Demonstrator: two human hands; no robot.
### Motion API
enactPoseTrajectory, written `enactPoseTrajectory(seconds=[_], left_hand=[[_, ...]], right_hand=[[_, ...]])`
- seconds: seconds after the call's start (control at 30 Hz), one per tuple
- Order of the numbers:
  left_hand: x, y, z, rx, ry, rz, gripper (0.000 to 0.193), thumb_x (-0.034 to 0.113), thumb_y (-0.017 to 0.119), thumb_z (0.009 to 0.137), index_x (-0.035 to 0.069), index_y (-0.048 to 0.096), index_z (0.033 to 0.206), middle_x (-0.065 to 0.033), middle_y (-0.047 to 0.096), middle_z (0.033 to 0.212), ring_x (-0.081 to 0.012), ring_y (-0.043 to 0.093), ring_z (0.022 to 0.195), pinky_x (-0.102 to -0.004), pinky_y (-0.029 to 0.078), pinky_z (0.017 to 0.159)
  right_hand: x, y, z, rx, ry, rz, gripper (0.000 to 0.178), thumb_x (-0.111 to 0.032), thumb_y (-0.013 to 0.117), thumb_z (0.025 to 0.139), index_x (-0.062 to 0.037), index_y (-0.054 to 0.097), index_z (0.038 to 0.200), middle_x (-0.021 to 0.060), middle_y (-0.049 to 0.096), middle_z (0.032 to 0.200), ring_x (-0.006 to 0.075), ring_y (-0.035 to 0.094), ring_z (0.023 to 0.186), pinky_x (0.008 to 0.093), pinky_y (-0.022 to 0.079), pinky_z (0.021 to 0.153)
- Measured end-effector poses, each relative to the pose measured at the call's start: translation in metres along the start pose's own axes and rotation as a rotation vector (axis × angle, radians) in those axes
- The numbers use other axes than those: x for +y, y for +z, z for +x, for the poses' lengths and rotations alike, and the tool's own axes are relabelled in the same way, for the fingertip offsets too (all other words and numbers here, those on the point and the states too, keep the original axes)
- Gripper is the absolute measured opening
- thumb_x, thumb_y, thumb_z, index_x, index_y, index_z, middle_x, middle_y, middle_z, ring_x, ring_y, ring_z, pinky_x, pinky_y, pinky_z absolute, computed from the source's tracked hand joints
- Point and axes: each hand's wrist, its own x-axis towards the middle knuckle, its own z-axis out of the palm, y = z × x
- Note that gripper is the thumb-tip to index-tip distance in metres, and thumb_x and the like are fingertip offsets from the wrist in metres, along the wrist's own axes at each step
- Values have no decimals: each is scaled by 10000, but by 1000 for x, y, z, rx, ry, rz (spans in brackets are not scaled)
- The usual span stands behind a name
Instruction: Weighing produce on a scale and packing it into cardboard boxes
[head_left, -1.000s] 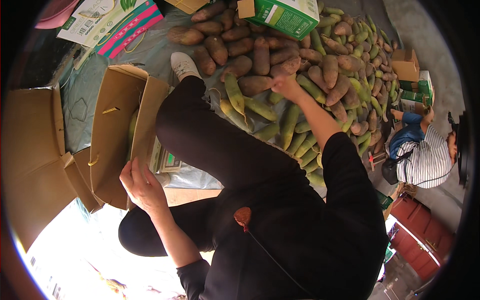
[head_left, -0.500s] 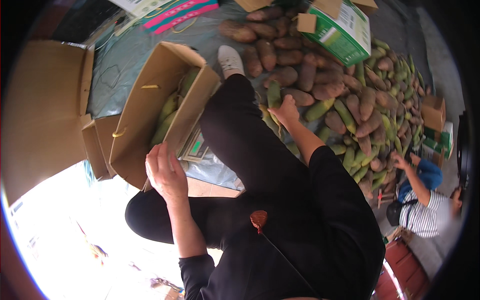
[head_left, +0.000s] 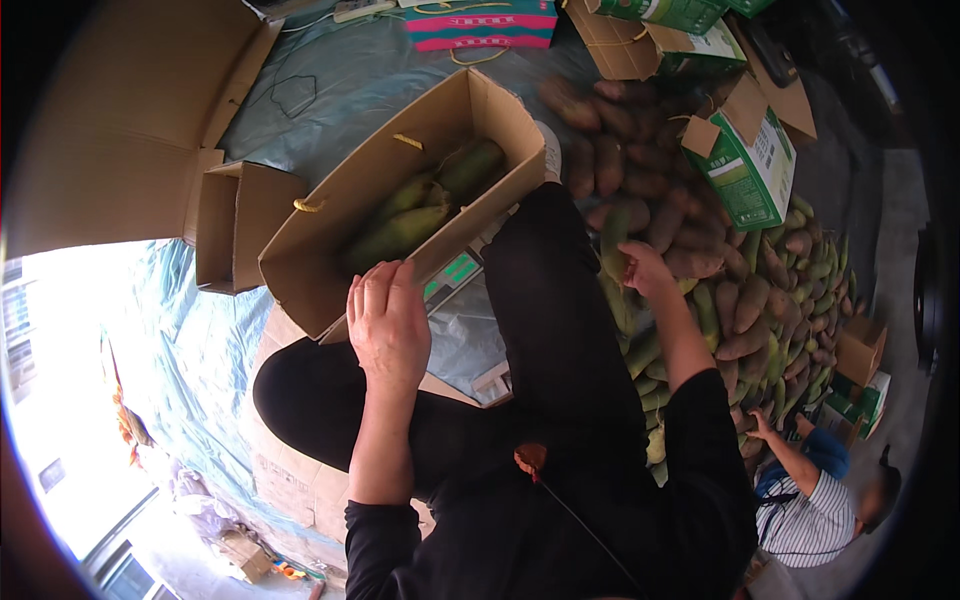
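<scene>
My left hand [head_left: 388, 325] rests on the near rim of an open cardboard box [head_left: 330, 220], fingers together and flat, gripping nothing I can see. Inside the box lie a few long green vegetables [head_left: 415, 215]. My right hand [head_left: 640, 268] reaches over my black-trousered leg [head_left: 555, 300] and is closed on a long green vegetable [head_left: 612, 235] at the edge of a big heap of green and brown vegetables [head_left: 750, 310] on the ground.
A grey-blue tarp [head_left: 340, 85] covers the ground. Flat cardboard [head_left: 120, 130] lies at left, with a small open box [head_left: 230, 225] beside it. Green-and-white cartons [head_left: 750, 165] stand at upper right. Another person in a striped shirt [head_left: 815, 515] crouches at lower right by the heap.
The view has swung so the box sits higher and nearer the centre. My left hand moved from beside the box onto its near rim. My right hand picked a green vegetable from the heap.
</scene>
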Motion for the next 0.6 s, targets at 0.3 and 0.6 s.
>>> enactPoseTrajectory(seconds=[0.3, 0.6], left_hand=[[-6, -9, -9, 20, -6, -16, 325, 25, 640, 760, 53, 608, 1082, -98, 589, 1056, -291, 570, 991, -434, 441, 922], [-10, -10, -5, 86, 6, -45, 261, 65, 638, 792, 48, 634, 1052, -123, 604, 1020, -318, 577, 949, -423, 453, 843]], right_hand=[[-145, 117, -154, -580, -364, 223, 363, -232, 554, 901, 0, 545, 1181, 113, 641, 1068, 220, 624, 962, 363, 503, 842], [-152, 250, -186, -796, -380, 140, 384, -254, 585, 914, -7, 500, 1194, 122, 609, 1106, 190, 618, 983, 344, 510, 803]])
